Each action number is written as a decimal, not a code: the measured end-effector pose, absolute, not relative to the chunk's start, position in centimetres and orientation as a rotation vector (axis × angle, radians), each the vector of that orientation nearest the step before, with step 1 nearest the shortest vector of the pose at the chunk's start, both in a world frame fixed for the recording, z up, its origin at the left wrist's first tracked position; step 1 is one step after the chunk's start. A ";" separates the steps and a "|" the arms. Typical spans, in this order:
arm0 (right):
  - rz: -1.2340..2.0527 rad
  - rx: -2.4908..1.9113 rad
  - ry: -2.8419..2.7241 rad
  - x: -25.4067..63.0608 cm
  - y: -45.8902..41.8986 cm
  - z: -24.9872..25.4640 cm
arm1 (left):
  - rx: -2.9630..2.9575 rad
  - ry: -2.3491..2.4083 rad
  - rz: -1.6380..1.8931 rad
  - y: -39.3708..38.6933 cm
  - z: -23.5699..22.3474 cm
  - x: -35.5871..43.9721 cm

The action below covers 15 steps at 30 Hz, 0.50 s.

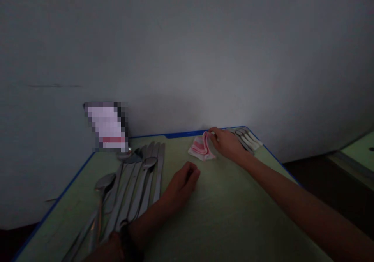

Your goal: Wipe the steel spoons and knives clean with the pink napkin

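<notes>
A pink-and-white cloth [202,147] sits folded and crumpled near the far edge of the table. My right hand [224,142] is at its right side, with finger and thumb closed on its raised fold. Lower and nearer to me, my left hand [184,179] rests loosely curled over the table, with nothing visible in it. Left of that hand lie several spoons and flat-handled pieces of cutlery [134,192], spread side by side; my left forearm hides part of them. A larger spoon [105,182] is at the outer left. Beyond my right hand lie several more pieces of cutlery [248,137].
The pale green table [233,215] has a blue edge and stands against a grey wall [187,51]. A pixelated phone-like object [106,125] leans at the back left corner. Another green surface [360,149] shows at the far right, across a dark gap.
</notes>
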State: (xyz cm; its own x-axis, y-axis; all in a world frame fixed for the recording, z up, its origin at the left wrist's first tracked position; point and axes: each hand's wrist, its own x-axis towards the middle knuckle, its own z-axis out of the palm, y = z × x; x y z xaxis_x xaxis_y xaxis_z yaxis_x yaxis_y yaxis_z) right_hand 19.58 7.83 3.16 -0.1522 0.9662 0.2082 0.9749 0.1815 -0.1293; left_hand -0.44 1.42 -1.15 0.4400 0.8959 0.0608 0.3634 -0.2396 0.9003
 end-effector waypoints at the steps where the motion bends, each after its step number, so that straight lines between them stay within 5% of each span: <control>1: 0.013 -1.769 -2.180 18.4 7.3 2.2 | 1.808 1.100 0.776 1.3 -1.2 -0.5; 8: 0.012 -1.711 -2.109 14.6 6.2 -3.1 | 2.156 1.156 0.683 1.6 0.8 -1.7; 15: 0.095 -1.549 -2.096 15.8 7.1 -3.8 | 2.463 1.777 0.042 5.4 5.7 -9.6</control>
State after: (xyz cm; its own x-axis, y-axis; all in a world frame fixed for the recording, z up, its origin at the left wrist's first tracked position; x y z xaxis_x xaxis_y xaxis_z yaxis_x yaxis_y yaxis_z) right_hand 15.81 7.13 -3.82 -0.2047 0.9067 0.3688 0.8697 0.3414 -0.3564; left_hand -9.59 5.41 5.75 0.3168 0.9477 -0.0382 0.9449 -0.3118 0.1000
